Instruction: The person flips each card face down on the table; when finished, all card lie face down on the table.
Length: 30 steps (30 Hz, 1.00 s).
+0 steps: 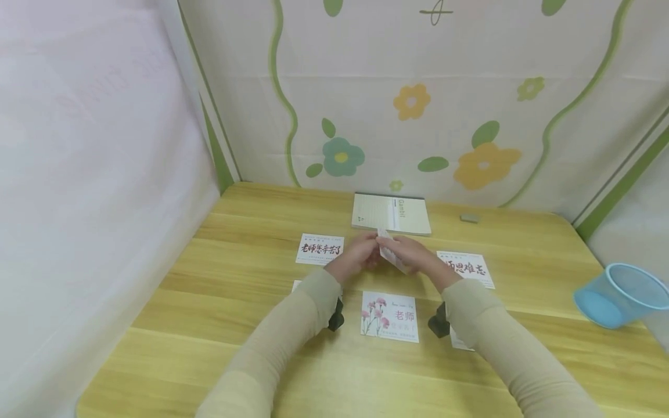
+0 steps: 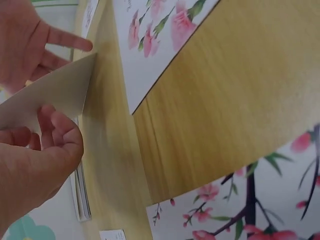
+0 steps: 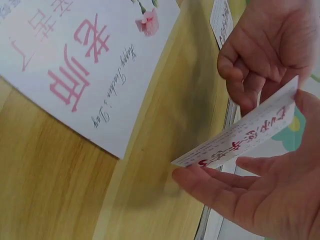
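My right hand [image 1: 410,252] holds a printed greeting card [image 3: 245,132] by its edges, thumb at one corner and fingers at the opposite end. Red lettering shows on the card's face in the right wrist view; its plain back [image 2: 55,92] faces the left wrist camera. Close behind the card is my left hand [image 1: 360,249], fingers loosely bent, fingertips overlapping the plain back in the left wrist view. None of its fingers show on the printed face. Below the hands lies a card with pink carnations [image 1: 389,316].
Cards with red calligraphy lie left [image 1: 320,249] and right [image 1: 470,269] of the hands. A Gambit notepad [image 1: 376,212] rests near the wall, a small greenish block [image 1: 469,218] to its right. A blue basket [image 1: 601,302] stands at the right. A blossom-branch card [image 2: 250,210] lies by the left wrist.
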Each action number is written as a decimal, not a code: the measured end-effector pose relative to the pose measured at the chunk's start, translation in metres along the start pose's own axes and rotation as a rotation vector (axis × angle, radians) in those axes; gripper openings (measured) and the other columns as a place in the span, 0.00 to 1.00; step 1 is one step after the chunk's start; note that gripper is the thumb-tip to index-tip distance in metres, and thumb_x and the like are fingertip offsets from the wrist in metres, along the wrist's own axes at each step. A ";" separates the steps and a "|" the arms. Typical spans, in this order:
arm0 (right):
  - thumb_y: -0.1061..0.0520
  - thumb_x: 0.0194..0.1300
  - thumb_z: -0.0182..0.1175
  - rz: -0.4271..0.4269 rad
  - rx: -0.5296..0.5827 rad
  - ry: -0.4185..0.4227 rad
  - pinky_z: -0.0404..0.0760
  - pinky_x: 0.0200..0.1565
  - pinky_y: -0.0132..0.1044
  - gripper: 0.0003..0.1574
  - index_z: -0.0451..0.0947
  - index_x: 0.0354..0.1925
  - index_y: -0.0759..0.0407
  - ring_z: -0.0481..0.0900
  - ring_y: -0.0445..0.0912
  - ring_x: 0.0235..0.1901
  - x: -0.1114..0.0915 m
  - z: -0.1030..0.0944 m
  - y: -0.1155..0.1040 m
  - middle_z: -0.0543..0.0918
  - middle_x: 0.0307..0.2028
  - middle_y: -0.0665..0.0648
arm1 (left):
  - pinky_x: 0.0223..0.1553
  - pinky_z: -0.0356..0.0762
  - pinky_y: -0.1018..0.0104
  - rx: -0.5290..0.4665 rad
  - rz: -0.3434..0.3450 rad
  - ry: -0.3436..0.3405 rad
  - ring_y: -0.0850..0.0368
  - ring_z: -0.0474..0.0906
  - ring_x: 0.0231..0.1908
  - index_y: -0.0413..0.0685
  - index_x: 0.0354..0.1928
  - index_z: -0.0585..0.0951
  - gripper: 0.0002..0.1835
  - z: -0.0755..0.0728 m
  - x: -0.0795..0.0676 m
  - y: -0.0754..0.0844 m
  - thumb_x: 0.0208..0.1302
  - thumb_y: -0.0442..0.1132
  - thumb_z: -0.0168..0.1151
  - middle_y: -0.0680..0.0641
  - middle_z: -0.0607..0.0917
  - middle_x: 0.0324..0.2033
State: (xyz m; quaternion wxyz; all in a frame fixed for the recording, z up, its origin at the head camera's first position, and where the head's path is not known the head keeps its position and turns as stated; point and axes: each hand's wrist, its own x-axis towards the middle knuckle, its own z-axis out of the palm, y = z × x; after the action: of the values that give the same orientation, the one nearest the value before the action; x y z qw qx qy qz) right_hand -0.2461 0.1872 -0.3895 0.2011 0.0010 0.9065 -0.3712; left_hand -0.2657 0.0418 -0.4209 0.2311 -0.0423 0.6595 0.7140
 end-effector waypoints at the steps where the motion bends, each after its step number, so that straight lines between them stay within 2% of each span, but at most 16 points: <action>1: 0.26 0.61 0.41 -0.011 0.000 0.012 0.79 0.38 0.48 0.51 0.60 0.64 0.65 0.74 0.56 0.43 0.001 0.000 0.000 0.73 0.48 0.67 | 0.35 0.77 0.64 0.005 0.001 -0.015 0.53 0.76 0.31 0.40 0.57 0.73 0.20 0.002 -0.001 0.000 0.63 0.34 0.52 0.45 0.81 0.33; 4: 0.30 0.62 0.46 -0.026 0.073 0.066 0.78 0.42 0.49 0.48 0.59 0.65 0.64 0.74 0.59 0.46 0.002 -0.001 0.000 0.72 0.53 0.69 | 0.43 0.77 0.57 0.008 -0.004 -0.049 0.49 0.79 0.38 0.40 0.60 0.69 0.23 0.004 -0.004 -0.001 0.63 0.36 0.54 0.44 0.82 0.38; 8: 0.44 0.62 0.55 -0.059 0.278 0.151 0.80 0.40 0.52 0.39 0.58 0.65 0.62 0.79 0.57 0.40 0.002 -0.007 -0.002 0.75 0.49 0.70 | 0.43 0.77 0.56 0.036 -0.007 -0.122 0.43 0.78 0.44 0.41 0.63 0.65 0.27 0.003 -0.006 -0.004 0.62 0.37 0.57 0.42 0.82 0.40; 10: 0.52 0.61 0.56 -0.090 0.363 0.181 0.81 0.37 0.52 0.35 0.59 0.64 0.62 0.80 0.58 0.35 0.000 -0.012 -0.005 0.76 0.45 0.71 | 0.42 0.78 0.56 0.058 -0.018 -0.157 0.44 0.78 0.42 0.41 0.64 0.64 0.28 0.001 -0.007 -0.005 0.62 0.38 0.57 0.42 0.82 0.39; 13: 0.60 0.59 0.54 -0.138 0.418 0.228 0.81 0.35 0.52 0.32 0.61 0.61 0.65 0.81 0.57 0.32 -0.004 -0.020 -0.009 0.76 0.43 0.73 | 0.40 0.78 0.58 0.077 -0.026 -0.171 0.47 0.79 0.37 0.40 0.63 0.64 0.28 0.001 -0.006 -0.008 0.61 0.36 0.57 0.41 0.81 0.36; 17: 0.64 0.58 0.53 -0.190 0.436 0.270 0.82 0.33 0.49 0.29 0.64 0.58 0.68 0.81 0.51 0.27 -0.008 -0.030 -0.007 0.77 0.41 0.73 | 0.37 0.80 0.61 0.067 -0.023 -0.087 0.51 0.78 0.32 0.38 0.62 0.67 0.26 0.000 -0.002 -0.010 0.60 0.32 0.56 0.41 0.80 0.35; 20: 0.65 0.58 0.54 -0.211 0.417 0.289 0.82 0.34 0.48 0.26 0.66 0.55 0.70 0.80 0.47 0.26 -0.010 -0.035 0.004 0.78 0.40 0.72 | 0.34 0.81 0.64 0.072 0.001 0.027 0.52 0.79 0.32 0.38 0.60 0.70 0.24 -0.005 0.000 -0.012 0.59 0.30 0.57 0.41 0.79 0.39; 23: 0.64 0.59 0.56 -0.192 0.364 0.295 0.82 0.37 0.47 0.22 0.70 0.52 0.72 0.79 0.47 0.27 -0.010 -0.036 0.019 0.79 0.38 0.69 | 0.30 0.81 0.67 0.138 0.043 0.141 0.53 0.79 0.30 0.39 0.55 0.75 0.21 -0.012 0.003 -0.015 0.57 0.28 0.60 0.41 0.80 0.39; 25: 0.64 0.60 0.58 -0.171 0.306 0.279 0.82 0.38 0.47 0.19 0.72 0.49 0.72 0.79 0.47 0.27 -0.008 -0.033 0.031 0.80 0.35 0.67 | 0.29 0.80 0.68 0.244 0.082 0.200 0.54 0.79 0.28 0.40 0.51 0.78 0.19 -0.016 0.005 -0.017 0.55 0.28 0.61 0.42 0.82 0.37; 26: 0.63 0.60 0.59 -0.162 0.286 0.264 0.82 0.38 0.46 0.19 0.73 0.48 0.72 0.80 0.47 0.27 -0.007 -0.031 0.037 0.81 0.34 0.66 | 0.30 0.80 0.68 0.327 0.109 0.224 0.55 0.79 0.29 0.41 0.49 0.80 0.17 -0.018 0.006 -0.018 0.55 0.29 0.62 0.44 0.82 0.37; 30: 0.64 0.60 0.60 -0.159 0.181 0.211 0.82 0.33 0.40 0.16 0.76 0.45 0.71 0.80 0.47 0.24 0.001 -0.020 0.057 0.82 0.30 0.66 | 0.45 0.75 0.64 0.673 0.219 0.260 0.52 0.78 0.40 0.43 0.42 0.83 0.12 -0.020 0.009 -0.018 0.54 0.32 0.63 0.46 0.83 0.40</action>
State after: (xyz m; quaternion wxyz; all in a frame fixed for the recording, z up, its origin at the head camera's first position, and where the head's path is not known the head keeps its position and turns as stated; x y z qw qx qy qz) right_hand -0.2456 0.2422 -0.4155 0.0738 -0.0138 0.8828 -0.4638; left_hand -0.2716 0.0256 -0.4430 0.0686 0.0166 0.8818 0.4663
